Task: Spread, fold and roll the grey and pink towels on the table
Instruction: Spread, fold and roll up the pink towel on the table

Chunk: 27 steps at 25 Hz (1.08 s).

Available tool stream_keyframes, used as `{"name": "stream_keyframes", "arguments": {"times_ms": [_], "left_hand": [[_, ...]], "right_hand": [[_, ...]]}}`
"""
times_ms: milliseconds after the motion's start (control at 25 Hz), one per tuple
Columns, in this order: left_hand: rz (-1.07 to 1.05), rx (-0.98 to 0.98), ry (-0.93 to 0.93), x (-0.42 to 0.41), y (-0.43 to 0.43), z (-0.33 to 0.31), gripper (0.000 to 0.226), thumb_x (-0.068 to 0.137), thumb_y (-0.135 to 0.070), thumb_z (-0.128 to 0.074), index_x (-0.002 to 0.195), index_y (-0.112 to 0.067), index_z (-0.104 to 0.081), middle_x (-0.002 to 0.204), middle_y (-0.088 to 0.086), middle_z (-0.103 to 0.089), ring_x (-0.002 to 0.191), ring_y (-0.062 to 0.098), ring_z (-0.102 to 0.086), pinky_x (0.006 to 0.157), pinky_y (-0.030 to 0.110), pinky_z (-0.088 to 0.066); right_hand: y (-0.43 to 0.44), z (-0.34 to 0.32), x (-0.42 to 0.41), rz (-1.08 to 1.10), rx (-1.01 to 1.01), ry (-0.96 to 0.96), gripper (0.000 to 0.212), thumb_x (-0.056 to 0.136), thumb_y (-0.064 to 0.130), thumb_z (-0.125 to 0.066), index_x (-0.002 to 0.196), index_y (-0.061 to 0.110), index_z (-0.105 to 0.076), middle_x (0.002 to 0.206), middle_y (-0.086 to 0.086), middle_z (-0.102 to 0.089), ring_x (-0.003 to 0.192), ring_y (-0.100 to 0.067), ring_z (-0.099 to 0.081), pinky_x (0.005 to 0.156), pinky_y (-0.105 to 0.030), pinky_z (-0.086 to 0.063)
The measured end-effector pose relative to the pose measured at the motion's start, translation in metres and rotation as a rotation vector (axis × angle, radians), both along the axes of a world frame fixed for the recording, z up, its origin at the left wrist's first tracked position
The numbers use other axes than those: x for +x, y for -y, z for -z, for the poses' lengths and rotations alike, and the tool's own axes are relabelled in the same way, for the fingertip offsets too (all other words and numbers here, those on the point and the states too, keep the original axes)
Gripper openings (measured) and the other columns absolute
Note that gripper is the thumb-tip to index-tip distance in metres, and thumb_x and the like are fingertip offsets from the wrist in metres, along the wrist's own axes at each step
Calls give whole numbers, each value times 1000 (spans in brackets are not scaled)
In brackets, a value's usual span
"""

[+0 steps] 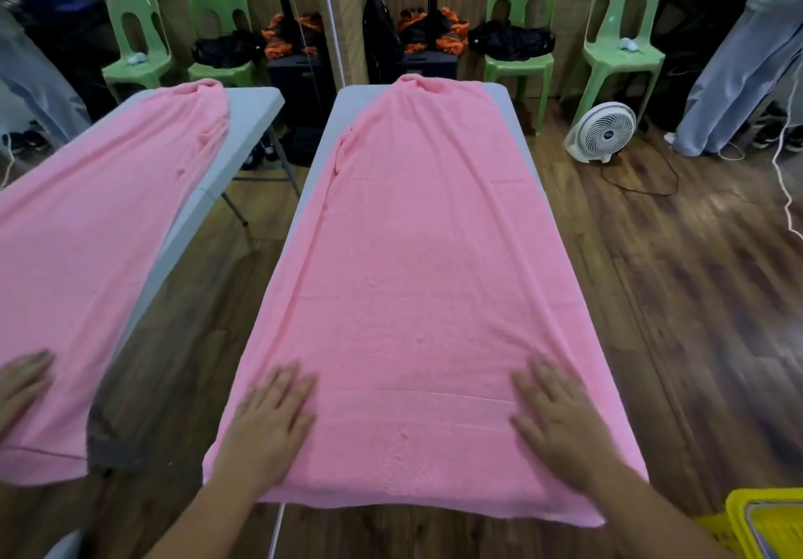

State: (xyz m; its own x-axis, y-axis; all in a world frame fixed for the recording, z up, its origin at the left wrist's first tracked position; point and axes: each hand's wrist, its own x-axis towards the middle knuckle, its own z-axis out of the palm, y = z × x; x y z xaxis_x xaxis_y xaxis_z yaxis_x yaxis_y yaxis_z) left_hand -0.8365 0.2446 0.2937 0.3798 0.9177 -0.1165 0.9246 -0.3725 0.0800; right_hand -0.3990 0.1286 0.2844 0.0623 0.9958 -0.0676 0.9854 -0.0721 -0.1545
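A pink towel [413, 280] lies spread lengthwise over the narrow white table [499, 93], its far end bunched at the table's far edge and its near end hanging slightly over the front. My left hand [271, 421] lies flat on the towel's near left part, fingers apart. My right hand [556, 413] lies flat on the near right part, fingers apart. Neither hand grips the cloth. A small fold runs along the towel's far left edge. No grey towel is visible on the table.
A mirror [130, 232] on the left repeats the table, towel and a hand. Green plastic chairs [519, 24] and bags stand along the far wall. A white fan [602, 132] sits on the wooden floor at right. A yellow basket [764, 524] is at the bottom right.
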Motion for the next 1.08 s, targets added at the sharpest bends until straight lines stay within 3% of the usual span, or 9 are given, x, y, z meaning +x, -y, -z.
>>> {"name": "stream_keyframes", "arguments": {"times_ms": [80,160,320,480,600,720,880,960,1080], "left_hand": [[-65,-58,-84,-35,4,-4,66,98,-66,-5,156,-39,-19,165,-11,-13,151,17,-22,117,50,-28],[-107,-89,-96,-33,-4,-7,68,97,-66,-2,157,-38,-16,165,-12,-10,152,15,-16,120,51,-20],[35,-55,54,65,-55,-16,66,96,-58,1,157,-37,-10,164,-13,3,154,15,0,123,42,0],[234,-63,141,163,-105,-11,62,95,-40,-24,157,-32,-23,167,-5,-14,153,19,-13,123,47,-15],[160,-20,110,130,-127,7,62,101,-49,-30,159,-36,-12,168,-4,-4,154,19,-6,123,49,-11],[-8,39,86,48,-149,16,70,98,-65,-17,159,-35,-4,168,-2,-2,154,18,-2,124,46,-7],[-202,-56,154,-18,-163,18,78,93,-74,-9,159,-34,1,168,-1,-3,154,21,-5,123,50,-11],[-218,-90,204,-18,-161,18,77,94,-74,-11,159,-34,2,168,0,-7,154,22,-9,123,47,-13],[-420,-121,464,-14,-158,13,71,99,-66,-23,159,-30,-12,165,4,-21,150,29,-24,120,50,-21]], "right_hand": [[18,-3,50,79,-71,12,73,93,69,-5,156,33,-15,166,4,-8,153,-14,-5,123,-38,-6],[12,-11,63,112,-106,37,75,92,69,0,156,31,-12,166,3,-6,152,-14,-3,123,-41,-9],[-79,-20,-18,41,-56,-31,70,96,58,-18,156,22,-20,166,-6,-10,153,-21,-4,124,-40,-6],[-164,-15,-123,-140,-97,-118,73,88,49,-25,155,21,-25,165,-10,-16,152,-27,-11,124,-48,-11],[-167,-3,-102,-141,-64,-70,73,88,55,-32,154,24,-29,164,-8,-17,152,-27,-15,124,-45,-9],[-129,5,-2,127,-32,-24,73,92,65,-23,156,30,-17,165,1,-3,153,-18,-5,124,-38,-2],[-86,-4,80,363,-119,35,72,95,69,-18,157,34,-8,166,6,0,153,-17,-6,122,-46,-14],[-87,-1,80,450,-55,-147,71,97,64,-28,157,29,-13,166,-1,-11,151,-21,-15,120,-44,-19],[-95,2,84,816,84,-485,64,99,54,-38,150,16,-36,154,-16,-40,139,-34,-39,115,-45,-29]]}}
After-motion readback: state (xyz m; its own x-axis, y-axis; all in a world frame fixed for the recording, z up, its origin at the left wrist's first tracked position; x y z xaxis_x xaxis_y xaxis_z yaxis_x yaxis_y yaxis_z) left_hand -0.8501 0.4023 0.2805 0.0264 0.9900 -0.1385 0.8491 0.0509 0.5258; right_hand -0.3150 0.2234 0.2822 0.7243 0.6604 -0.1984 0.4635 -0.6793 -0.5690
